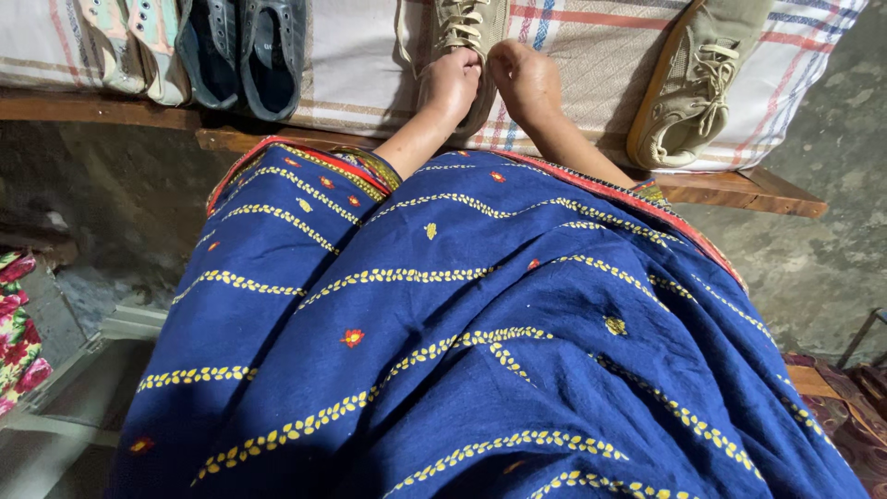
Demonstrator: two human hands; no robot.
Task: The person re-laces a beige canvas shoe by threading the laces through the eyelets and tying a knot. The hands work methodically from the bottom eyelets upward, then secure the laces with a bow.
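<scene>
Materials and finishes: cloth, canvas, wood, rough masonry.

The beige lace-up shoe (pixel 459 28) under the left hand (pixel 450 85) and right hand (pixel 524 81) is showing matt canvas with woven cord laces. The striped cover (pixel 573 55) is appearing as coarse woven cloth, lying over a bench (pixel 739 189) of worn, matt wood. The blue garment (pixel 480 351) is reading as soft matt cotton with raised embroidery. The dark shoes (pixel 245 46) are looking smooth and faintly glossy; the floor (pixel 120 203) is looking rough.

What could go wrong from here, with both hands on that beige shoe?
1. The laces are hidden under the left hand and right hand on the beige lace-up shoe, so a snag may go unseen.
2. The second beige shoe lies tilted near the bench edge and might slide off if the striped cloth is tugged.
</scene>
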